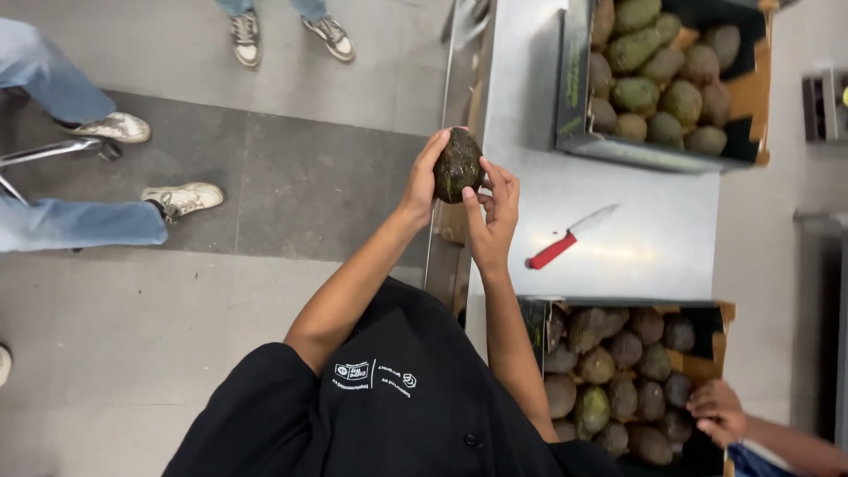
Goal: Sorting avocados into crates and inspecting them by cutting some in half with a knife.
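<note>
**One avocado held up between both hands**

A dark, green-flecked avocado (458, 166) sits just above the centre of the frame, lifted off the table's left edge. The left hand (422, 187) cups it from the left, fingers curled over its top. The right hand (493, 212) meets it from the lower right, fingertips pressed lightly to the skin and the palm standing off. Both hands are partly closed around this one fruit. By the look of it, the fruit is being felt or looked over rather than cut.

A red-handled knife (572, 236) lies untouched on the table, right of the hands and apart from them. Taking it up would mean one hand letting go and the other bearing the fruit alone.

The surface is a bare steel table (636, 256), bright with glare. A cardboard box (572, 79) of greener avocados stands at the upper right. A second box (534, 322) of darker ones is at the lower right, where another person's hand (717, 411) rests on its corner. The left half shows a grey tiled floor (291, 177), with people in jeans and pale sneakers (181, 199) at the upper left.
</note>
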